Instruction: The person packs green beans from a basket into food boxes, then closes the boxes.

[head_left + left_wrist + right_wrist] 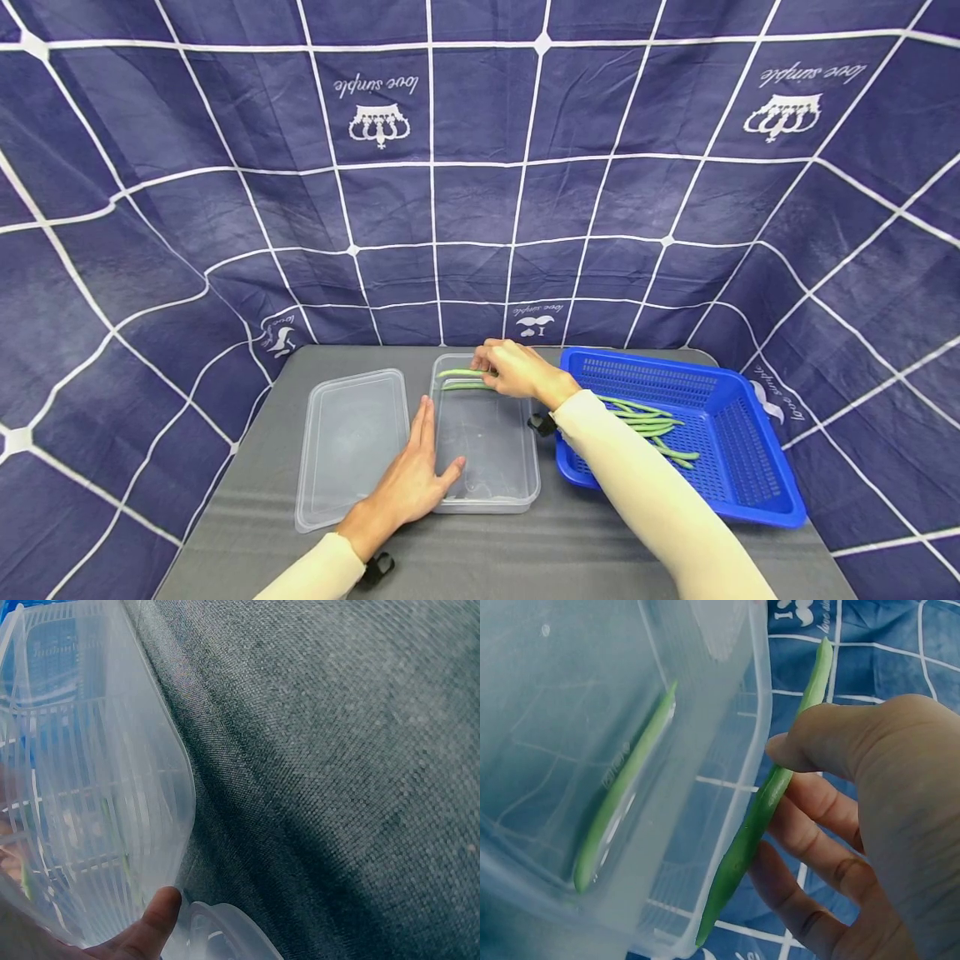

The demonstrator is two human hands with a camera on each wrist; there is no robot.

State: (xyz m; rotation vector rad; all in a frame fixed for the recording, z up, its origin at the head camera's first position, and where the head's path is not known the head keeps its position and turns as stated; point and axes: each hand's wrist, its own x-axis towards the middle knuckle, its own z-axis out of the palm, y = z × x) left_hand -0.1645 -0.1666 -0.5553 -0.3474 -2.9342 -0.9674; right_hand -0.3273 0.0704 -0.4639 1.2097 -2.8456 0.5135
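A clear plastic container (483,454) lies open on the table. My left hand (412,479) rests along its left side, fingers straight and thumb over the near part. In the left wrist view one fingertip (161,911) lies at the container's wall (150,772). Over the far end, my right hand (516,369) pinches a green bean (754,825) between thumb and fingers. That bean slants across the container's rim in the right wrist view. A second green bean (622,799) lies on the container floor, close to its far wall.
To the left lies a clear flat lid (356,450). A blue perforated basket (753,442) stands on the right, with several green beans (652,427) inside. Blue cloth with white grid lines (480,200) hangs behind and around the grey table (592,546).
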